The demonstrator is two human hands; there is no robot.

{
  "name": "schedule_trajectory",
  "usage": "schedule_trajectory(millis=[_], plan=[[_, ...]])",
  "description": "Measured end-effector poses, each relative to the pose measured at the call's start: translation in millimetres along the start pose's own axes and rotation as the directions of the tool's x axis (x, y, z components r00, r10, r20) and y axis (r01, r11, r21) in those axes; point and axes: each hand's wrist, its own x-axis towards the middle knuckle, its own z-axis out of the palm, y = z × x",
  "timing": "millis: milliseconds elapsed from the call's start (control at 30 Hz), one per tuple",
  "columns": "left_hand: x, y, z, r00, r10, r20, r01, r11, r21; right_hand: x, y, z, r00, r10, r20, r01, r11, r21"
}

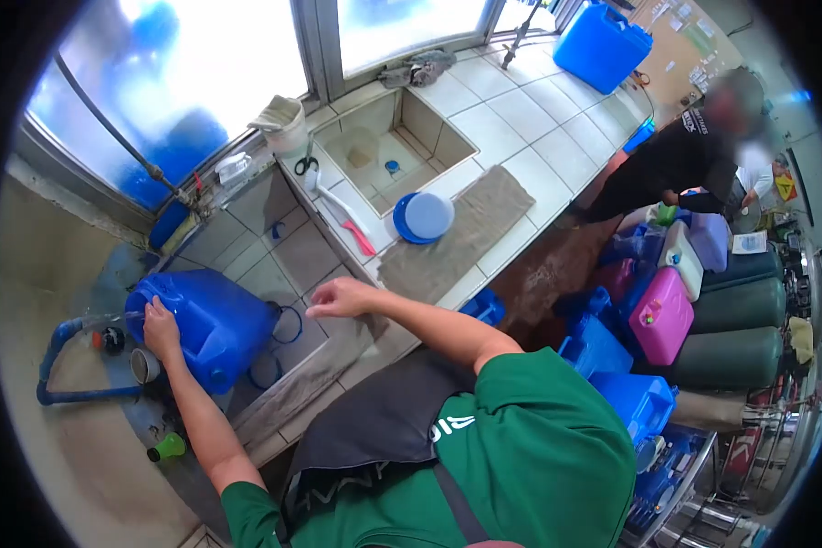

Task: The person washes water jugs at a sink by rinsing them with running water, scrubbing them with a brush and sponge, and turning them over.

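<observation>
A large blue jerrycan (215,315) lies on its side in the lower tiled basin at the left. My left hand (162,331) grips its left end, fingers pressed against the plastic. To the right of the jerrycan, my right hand (341,299) hangs over the basin, empty, its fingers loosely bent and apart. Beside the jerrycan's right end are blue rings (286,324). A blue pipe (55,365) bends along the wall near my left hand, close to a grey cup-like piece (143,365).
On the tiled counter are a sink (438,146), a grey cloth (493,210), a blue round container (422,217), a white-and-pink brush (356,236), scissors (306,166) and another blue jerrycan (603,46). A person in black (667,164) stands at right, near several jerrycans, one pink (662,315).
</observation>
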Motion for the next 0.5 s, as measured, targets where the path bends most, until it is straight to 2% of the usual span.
schedule_trajectory(millis=[100,167,200,233,267,300,333,400,500], plan=[[8,-12,10,1.000,0.005,0.024,-0.005,1.000,-0.015,-33,-24,-25,0.984,-0.128,-0.125,0.114,0.987,-0.116],[9,-9,12,0.999,0.030,0.035,-0.029,0.999,-0.043,-56,-37,-77,0.845,-0.474,-0.250,0.400,0.868,-0.293],[10,-6,13,0.998,0.042,0.038,-0.040,0.998,-0.049,-71,-35,-102,0.844,-0.401,-0.356,0.227,0.868,-0.441],[11,-2,13,0.997,0.047,0.069,-0.044,0.998,-0.049,-81,-27,-134,0.704,-0.526,-0.478,0.174,0.780,-0.601],[14,3,13,0.994,0.051,0.096,-0.046,0.997,-0.054,-106,-39,-179,0.856,-0.363,-0.368,0.032,0.748,-0.663],[24,1,22,0.990,0.057,0.133,-0.052,0.998,-0.042,-121,-33,-208,0.816,-0.394,-0.423,-0.089,0.638,-0.765],[32,-1,31,0.983,0.068,0.172,-0.064,0.997,-0.032,-134,-38,-235,0.836,-0.299,-0.460,-0.214,0.594,-0.775],[36,10,37,0.986,0.100,0.135,-0.093,0.994,-0.062,-155,-21,-281,0.854,-0.209,-0.477,-0.250,0.639,-0.727],[57,18,60,0.968,0.124,0.218,-0.109,0.991,-0.081,-175,-31,-309,0.862,-0.102,-0.497,-0.324,0.643,-0.694]])
